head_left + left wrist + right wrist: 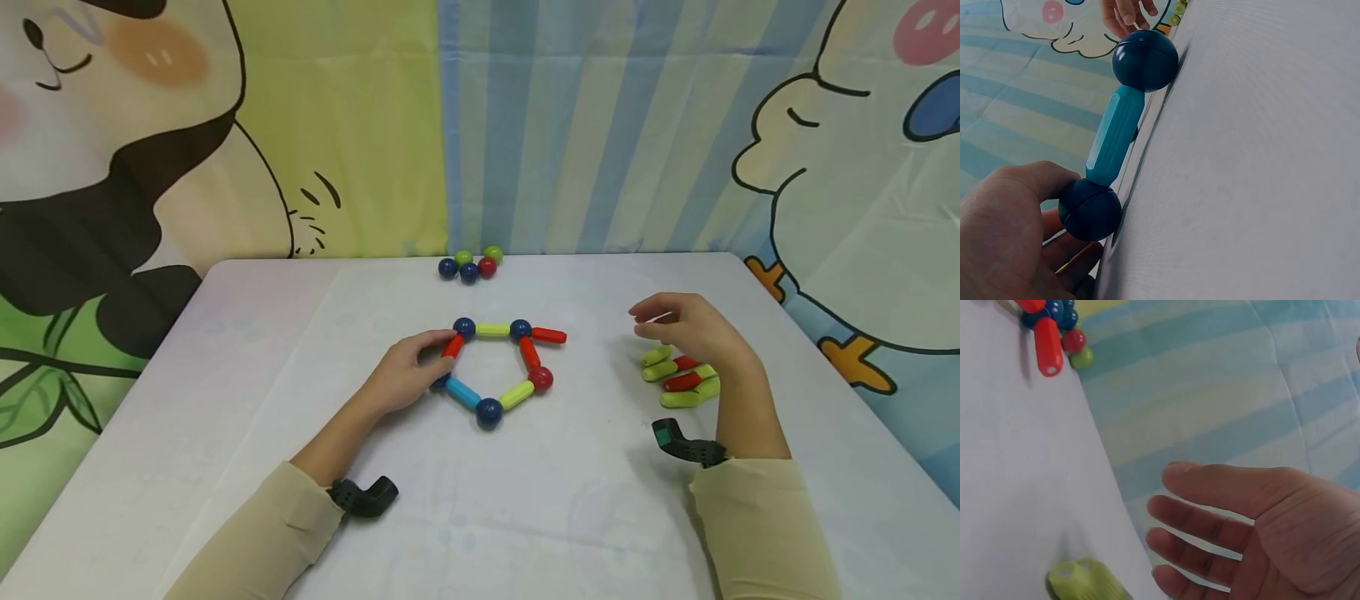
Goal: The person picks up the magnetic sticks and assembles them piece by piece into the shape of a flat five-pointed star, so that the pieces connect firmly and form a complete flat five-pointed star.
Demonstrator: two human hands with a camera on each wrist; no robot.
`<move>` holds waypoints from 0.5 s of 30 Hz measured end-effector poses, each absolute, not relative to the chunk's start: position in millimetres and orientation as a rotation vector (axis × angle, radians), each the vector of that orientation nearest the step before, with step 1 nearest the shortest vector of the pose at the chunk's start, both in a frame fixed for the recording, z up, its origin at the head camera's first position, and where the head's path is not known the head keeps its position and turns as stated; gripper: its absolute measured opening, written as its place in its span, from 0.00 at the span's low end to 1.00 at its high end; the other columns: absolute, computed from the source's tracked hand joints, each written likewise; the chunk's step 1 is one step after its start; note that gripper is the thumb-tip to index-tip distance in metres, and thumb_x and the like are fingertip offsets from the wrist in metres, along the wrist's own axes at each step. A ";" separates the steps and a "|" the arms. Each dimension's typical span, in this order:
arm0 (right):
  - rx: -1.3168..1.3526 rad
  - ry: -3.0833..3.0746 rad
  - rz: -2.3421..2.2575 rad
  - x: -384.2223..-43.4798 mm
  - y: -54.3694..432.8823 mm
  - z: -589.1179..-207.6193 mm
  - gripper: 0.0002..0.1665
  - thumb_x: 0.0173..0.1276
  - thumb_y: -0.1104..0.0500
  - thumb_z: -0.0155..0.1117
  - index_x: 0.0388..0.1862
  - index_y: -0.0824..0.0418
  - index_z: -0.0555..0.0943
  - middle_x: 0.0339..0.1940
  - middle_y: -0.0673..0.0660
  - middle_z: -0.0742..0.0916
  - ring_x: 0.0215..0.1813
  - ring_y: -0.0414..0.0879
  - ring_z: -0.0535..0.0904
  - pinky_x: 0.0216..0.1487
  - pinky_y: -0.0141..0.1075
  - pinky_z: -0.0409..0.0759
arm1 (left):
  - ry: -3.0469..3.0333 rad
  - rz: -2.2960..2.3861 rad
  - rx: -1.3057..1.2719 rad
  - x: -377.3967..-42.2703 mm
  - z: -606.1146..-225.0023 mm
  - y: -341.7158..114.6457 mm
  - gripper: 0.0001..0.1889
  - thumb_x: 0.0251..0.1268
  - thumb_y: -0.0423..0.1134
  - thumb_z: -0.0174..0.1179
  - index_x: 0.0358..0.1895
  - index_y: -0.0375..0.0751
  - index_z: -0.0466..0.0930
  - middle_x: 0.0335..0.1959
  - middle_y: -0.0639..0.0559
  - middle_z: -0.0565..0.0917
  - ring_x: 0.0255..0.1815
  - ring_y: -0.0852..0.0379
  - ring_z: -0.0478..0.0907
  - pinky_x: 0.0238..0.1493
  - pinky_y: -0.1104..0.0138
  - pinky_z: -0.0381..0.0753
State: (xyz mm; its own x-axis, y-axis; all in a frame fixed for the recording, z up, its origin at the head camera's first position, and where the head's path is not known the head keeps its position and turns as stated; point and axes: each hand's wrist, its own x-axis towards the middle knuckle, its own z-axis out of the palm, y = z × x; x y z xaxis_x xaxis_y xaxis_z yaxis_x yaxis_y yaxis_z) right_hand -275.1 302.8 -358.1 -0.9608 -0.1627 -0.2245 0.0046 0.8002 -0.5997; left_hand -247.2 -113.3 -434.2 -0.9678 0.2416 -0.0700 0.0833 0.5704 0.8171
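Magnetic rods and balls form a ring on the white table, with a blue rod (462, 393), a lower blue ball (489, 413) and a red ball (541, 380). At its left side my left hand (405, 371) holds the red rod (453, 346), partly hiding it and the lower-left blue ball (1089, 210). A loose-ended red rod (549, 335) juts right from the upper-right blue ball (520, 330). My right hand (693, 329) hovers above a pile of green and red rods (681, 399), fingers relaxed, holding nothing.
Several loose balls, blue, green and a red one (487, 267), lie at the table's (360, 533) far edge. Behind it hangs a striped cartoon curtain (585, 125). A black wrist camera (365, 497) sits on each forearm.
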 end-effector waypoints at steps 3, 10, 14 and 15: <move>-0.103 2.720 -0.876 -273.3 316.5 -358.7 0.28 0.76 0.46 0.63 0.68 0.58 0.78 0.67 0.66 0.80 0.63 0.62 0.77 0.58 0.55 0.82 | 2.626 1.355 0.275 -247.5 -434.9 -113.2 0.26 0.75 0.44 0.61 0.74 0.52 0.73 0.76 0.49 0.73 0.81 0.45 0.63 0.80 0.46 0.61; -0.005 2.689 -0.812 -271.7 336.4 -367.3 0.26 0.75 0.50 0.64 0.66 0.60 0.80 0.66 0.70 0.80 0.57 0.59 0.79 0.57 0.53 0.82 | 2.619 1.358 0.261 -247.4 -435.8 -112.4 0.27 0.74 0.45 0.60 0.74 0.52 0.73 0.76 0.49 0.73 0.81 0.45 0.63 0.80 0.47 0.60; 0.003 2.690 -0.802 -275.1 336.5 -374.8 0.23 0.74 0.53 0.65 0.63 0.61 0.82 0.63 0.70 0.81 0.53 0.57 0.79 0.53 0.47 0.82 | 2.619 1.360 0.256 -247.5 -435.3 -112.6 0.27 0.74 0.44 0.61 0.74 0.52 0.73 0.76 0.49 0.72 0.81 0.45 0.63 0.80 0.46 0.60; 0.003 2.691 -0.801 -275.6 335.9 -376.1 0.22 0.74 0.54 0.65 0.63 0.61 0.83 0.63 0.70 0.81 0.53 0.57 0.79 0.52 0.46 0.82 | 2.619 1.359 0.256 -247.7 -435.2 -112.7 0.26 0.74 0.44 0.61 0.74 0.52 0.73 0.76 0.49 0.72 0.81 0.45 0.63 0.80 0.46 0.60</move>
State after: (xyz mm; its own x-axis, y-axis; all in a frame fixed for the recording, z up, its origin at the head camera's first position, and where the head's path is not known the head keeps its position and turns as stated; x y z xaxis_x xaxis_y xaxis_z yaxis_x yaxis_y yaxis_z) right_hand -275.6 335.9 -376.1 -0.9449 -0.0912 -0.3144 0.0954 0.8419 -0.5311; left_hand -247.7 -112.7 -435.2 -0.9690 0.2340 -0.0798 0.0694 0.5673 0.8206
